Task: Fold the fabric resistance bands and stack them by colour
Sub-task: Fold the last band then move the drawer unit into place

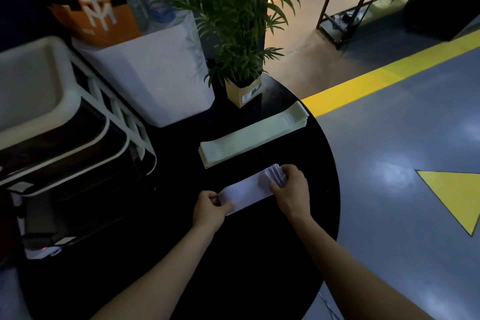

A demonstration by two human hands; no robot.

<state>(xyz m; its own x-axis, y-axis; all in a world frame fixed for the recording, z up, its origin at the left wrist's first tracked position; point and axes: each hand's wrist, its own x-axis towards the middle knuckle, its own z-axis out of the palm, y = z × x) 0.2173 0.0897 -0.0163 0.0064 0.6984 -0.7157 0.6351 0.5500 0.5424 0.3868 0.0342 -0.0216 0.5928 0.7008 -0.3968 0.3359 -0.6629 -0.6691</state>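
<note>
Two hands work at a round black tabletop (259, 254) in the single head view. The left hand (209, 209) is closed in a pinch, thumb over fingers, on the near-left end of a pale lilac band (246, 191) lying flat on the tabletop. The right hand (292, 187) is curled shut around the band's far-right end, where several lilac layers (275, 174) are bunched together under the fingertips. Just beyond the lilac band, apart from it, lies a stack of pale green bands (253, 135), flat and unfolded, set diagonally with its right end reaching the tabletop edge. Beyond the green stack stands a potted plant (241, 21) in a tan square pot. Left of the plant stands a white container (155, 78); further left, a white-framed rack (78, 138) overlaps the tabletop edge.
</note>
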